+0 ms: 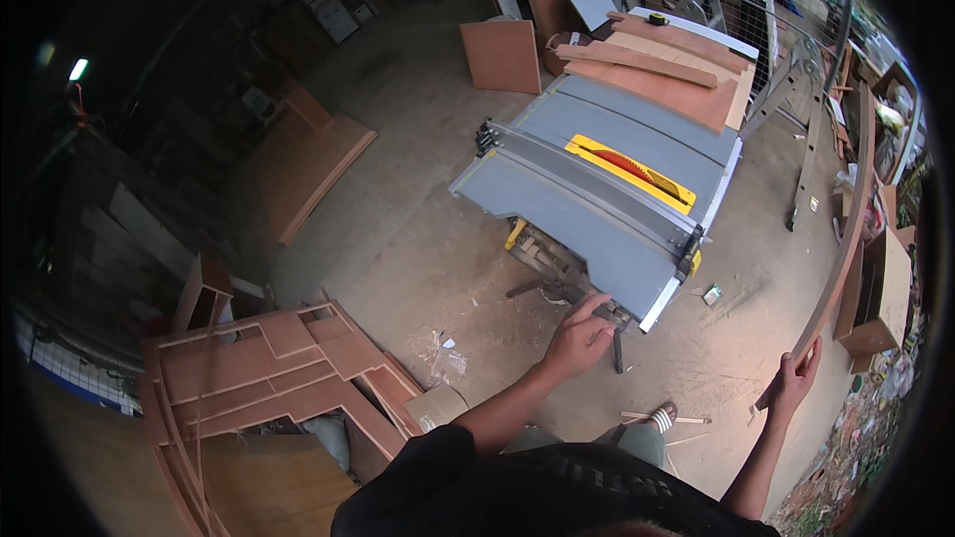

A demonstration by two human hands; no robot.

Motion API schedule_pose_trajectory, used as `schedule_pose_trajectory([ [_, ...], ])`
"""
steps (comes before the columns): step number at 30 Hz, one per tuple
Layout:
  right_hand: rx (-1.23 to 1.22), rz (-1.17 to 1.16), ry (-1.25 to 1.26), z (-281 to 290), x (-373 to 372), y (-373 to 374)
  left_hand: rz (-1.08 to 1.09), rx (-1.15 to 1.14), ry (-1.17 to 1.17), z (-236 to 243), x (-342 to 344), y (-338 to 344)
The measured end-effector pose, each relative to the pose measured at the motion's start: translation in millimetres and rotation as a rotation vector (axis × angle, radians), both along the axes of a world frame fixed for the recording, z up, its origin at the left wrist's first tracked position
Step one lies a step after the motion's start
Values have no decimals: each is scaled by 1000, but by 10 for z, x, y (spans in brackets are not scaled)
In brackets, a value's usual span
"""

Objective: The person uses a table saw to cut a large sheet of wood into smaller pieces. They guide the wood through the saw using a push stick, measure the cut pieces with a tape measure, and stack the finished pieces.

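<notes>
Concrete floor [398, 179]; right fingers [812, 358], extended forward, hold plank [849, 239].

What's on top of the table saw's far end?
Overlapping wooden boards, with a black-and-yellow tape measure by their far edge. The boards hide whatever part of the saw lies beneath.

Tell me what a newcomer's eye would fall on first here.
Probably the table saw, right of centre, with its red blade in a yellow insert. Next, the long wooden strip held in the right hand, running up the picture's right side, and the brown panelled woodwork at lower left.
</notes>
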State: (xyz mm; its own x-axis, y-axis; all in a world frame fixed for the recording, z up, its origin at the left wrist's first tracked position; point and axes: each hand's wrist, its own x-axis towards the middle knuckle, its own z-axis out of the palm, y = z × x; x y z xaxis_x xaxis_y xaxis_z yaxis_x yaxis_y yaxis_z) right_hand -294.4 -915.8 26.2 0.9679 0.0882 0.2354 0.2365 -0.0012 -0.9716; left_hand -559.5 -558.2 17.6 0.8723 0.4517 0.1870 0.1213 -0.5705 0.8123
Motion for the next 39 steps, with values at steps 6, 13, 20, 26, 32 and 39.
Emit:
schedule_pose_trajectory([
  [6, -18, 617, -51, 513, -1960, 2009, 176, -757, -268, 395, -1474, 1046],
  [13, -569, 1115, -165, 583, -3596, 3974, 272, -1326, -910, 662, -2287, 2169],
  [20, -702, 1313, -443, 214, -3572, 5726, 705, -1128, -1142, 597, -3221, 3730],
  [26, -939, 1346, -515, 373, -3263, 7054, 849, -986, -1214, 865, -3678, 5056],
  [32, -576, 1322, -769, 1284, -3326, 8267, 728, -1062, -1326, 802, -3081, 6023],
  [39, -1021, 1197, -670, 743, -2953, 9731, 813, -1350, -1080, 697, -1820, 7334],
])
